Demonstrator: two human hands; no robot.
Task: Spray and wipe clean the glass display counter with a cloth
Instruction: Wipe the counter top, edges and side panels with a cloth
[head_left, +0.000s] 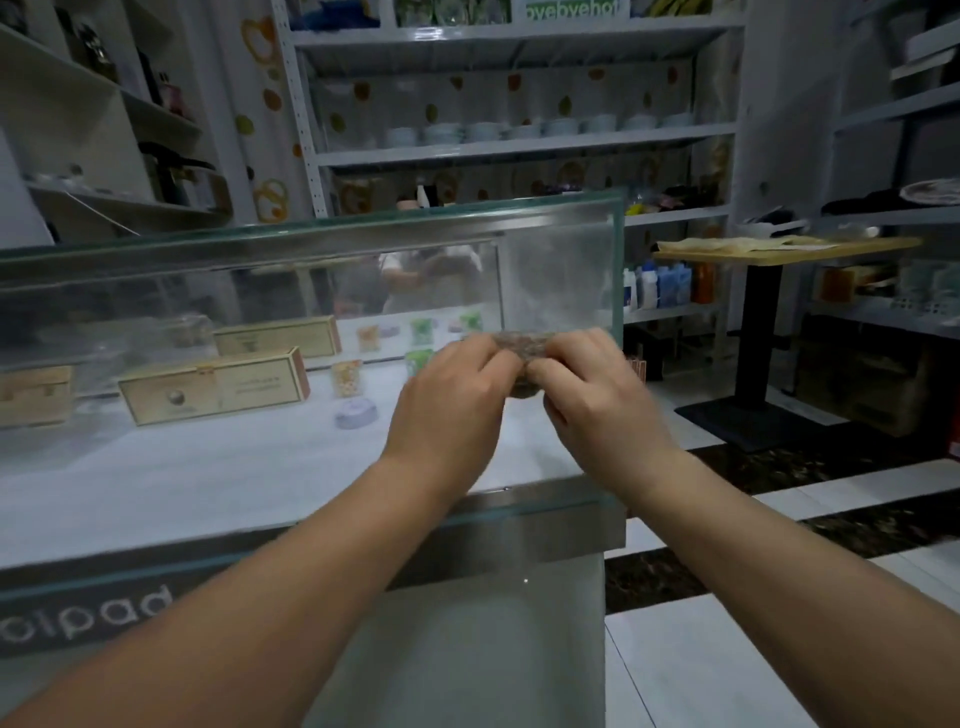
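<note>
The bunched grey-brown cloth (522, 345) lies with its long axis left to right, pinched at each end by the left hand (452, 400) and right hand (597, 395), above the right end of the glass display counter (311, 234). The counter's front band (104, 613) reads "olpad"; a high shelf sign (571, 9) reads "byebyehot".

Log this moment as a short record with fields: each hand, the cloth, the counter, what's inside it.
left hand: grips the cloth, over the counter's right end
right hand: grips the same cloth, beside the left hand
cloth: bunched between both hands
glass display counter: glass near the right end looks misted
inside: wooden boxes, small packets
</note>
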